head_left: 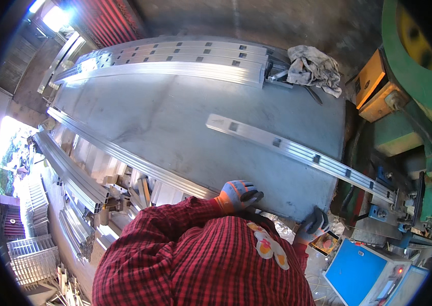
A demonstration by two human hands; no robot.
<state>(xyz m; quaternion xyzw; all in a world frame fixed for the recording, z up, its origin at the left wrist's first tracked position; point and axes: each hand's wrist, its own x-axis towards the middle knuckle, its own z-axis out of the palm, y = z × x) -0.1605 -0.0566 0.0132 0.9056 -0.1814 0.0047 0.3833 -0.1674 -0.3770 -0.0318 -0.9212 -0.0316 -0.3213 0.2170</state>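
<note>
My left hand [239,196], in a grey-blue work glove with dark fingertips, is at the near edge of the metal-topped table [175,112]. Its fingers reach to the right, slightly bent, with nothing seen in them. Close by that wrist is the near end of a long ribbed aluminium profile [139,162] along the table's left edge. My right hand [313,226], gloved alike, lies at the near right corner, fingers extended and holding nothing visible. Beyond both hands a slotted aluminium profile [297,154] slants across the table, its right end by the green machine [404,137].
Several slotted profiles [175,53] lie stacked along the far edge, beside a crumpled grey rag [313,69]. A blue-fronted box [356,273] stands at the lower right. Bundled metal tubes [70,168] fill the left side. An orange box [371,79] is fixed by the machine.
</note>
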